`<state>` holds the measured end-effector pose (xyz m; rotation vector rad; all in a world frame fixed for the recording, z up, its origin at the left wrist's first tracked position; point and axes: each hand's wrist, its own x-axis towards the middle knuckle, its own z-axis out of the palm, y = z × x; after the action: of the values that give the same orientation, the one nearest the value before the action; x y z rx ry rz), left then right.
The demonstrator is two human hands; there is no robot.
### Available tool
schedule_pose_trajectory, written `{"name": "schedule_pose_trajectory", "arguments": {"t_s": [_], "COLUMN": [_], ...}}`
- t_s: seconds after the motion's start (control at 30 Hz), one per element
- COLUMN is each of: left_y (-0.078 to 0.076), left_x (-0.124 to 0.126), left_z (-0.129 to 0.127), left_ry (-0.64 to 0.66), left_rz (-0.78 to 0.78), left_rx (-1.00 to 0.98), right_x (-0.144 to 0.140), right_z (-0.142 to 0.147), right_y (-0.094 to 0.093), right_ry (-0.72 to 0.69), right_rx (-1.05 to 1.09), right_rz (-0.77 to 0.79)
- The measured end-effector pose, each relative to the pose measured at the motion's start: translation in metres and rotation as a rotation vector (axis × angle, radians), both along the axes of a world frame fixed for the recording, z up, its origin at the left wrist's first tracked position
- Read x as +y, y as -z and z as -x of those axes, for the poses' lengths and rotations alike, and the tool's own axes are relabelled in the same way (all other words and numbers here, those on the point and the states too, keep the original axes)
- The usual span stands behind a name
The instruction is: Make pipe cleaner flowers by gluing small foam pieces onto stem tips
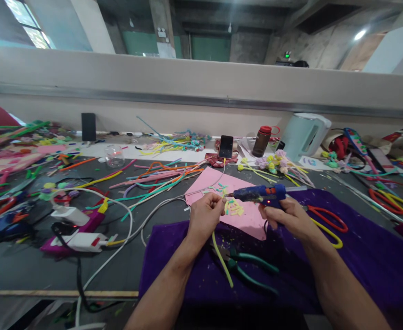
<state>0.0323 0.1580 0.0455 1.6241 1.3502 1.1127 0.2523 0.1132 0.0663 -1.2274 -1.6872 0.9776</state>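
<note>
In my right hand [287,213] is a blue hot glue gun [256,194], its nozzle pointing left and a clear glue stick [296,188] poking out at its back. A small red light glows on its side. My left hand [206,211] pinches a yellow-green pipe cleaner [222,261], whose tail hangs down below the fingers. The nozzle tip is right at those fingertips; whether it touches the pipe cleaner I cannot tell. Behind the hands, short yellow and teal pipe cleaner pieces [234,207] lie scattered on a pink sheet [247,223].
Green-handled pliers [249,266] lie on a purple cloth [167,266], with red-and-yellow scissors [328,222] to the right. A power strip [58,245] with chargers and cables sits left. Farther back are a phone [226,146], a bottle [261,141], a kettle [302,135] and loose pipe cleaners [160,176].
</note>
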Motion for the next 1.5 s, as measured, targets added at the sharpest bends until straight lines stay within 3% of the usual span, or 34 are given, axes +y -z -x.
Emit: {"name": "schedule_pose_trajectory", "arguments": {"t_s": [0.2,0.37,0.47,0.8,1.1,1.2,1.27,1.3,1.4,1.5], "left_y": [-0.004,-0.009,-0.008,-0.002,0.001,0.003,0.005,0.006,0.008,0.008], "left_x": [0.001,0.006,0.009,0.003,0.002,0.001,0.001,0.000,-0.001,-0.002], "left_z": [0.000,0.005,0.007,0.001,-0.002,-0.004,-0.005,-0.006,-0.008,-0.009], "left_ry": [0.113,0.258,0.303,0.378,0.439,0.467,0.471,0.470,0.453,0.436], "left_rz": [0.139,0.412,0.484,0.474,0.501,0.540,0.558,0.561,0.553,0.548], "left_rx": [-0.231,-0.616,-0.734,-0.676,-0.659,-0.677,-0.673,-0.664,-0.633,-0.610], "right_x": [0.015,0.043,0.057,0.079,0.077,0.067,0.057,0.051,0.033,0.021], "right_z": [-0.017,-0.038,-0.047,-0.046,-0.040,-0.034,-0.024,-0.017,0.010,0.033], "right_y": [-0.001,0.019,0.032,0.060,0.054,0.045,0.038,0.035,0.030,0.028], "right_ry": [0.204,0.341,0.438,0.563,0.707,0.764,0.693,0.589,0.278,0.138], "right_rx": [0.294,0.268,0.216,-0.185,-0.619,-0.681,-0.563,-0.434,-0.085,0.021], "right_rz": [0.022,0.115,0.189,0.161,0.071,-0.075,-0.246,-0.300,-0.281,-0.270]}}
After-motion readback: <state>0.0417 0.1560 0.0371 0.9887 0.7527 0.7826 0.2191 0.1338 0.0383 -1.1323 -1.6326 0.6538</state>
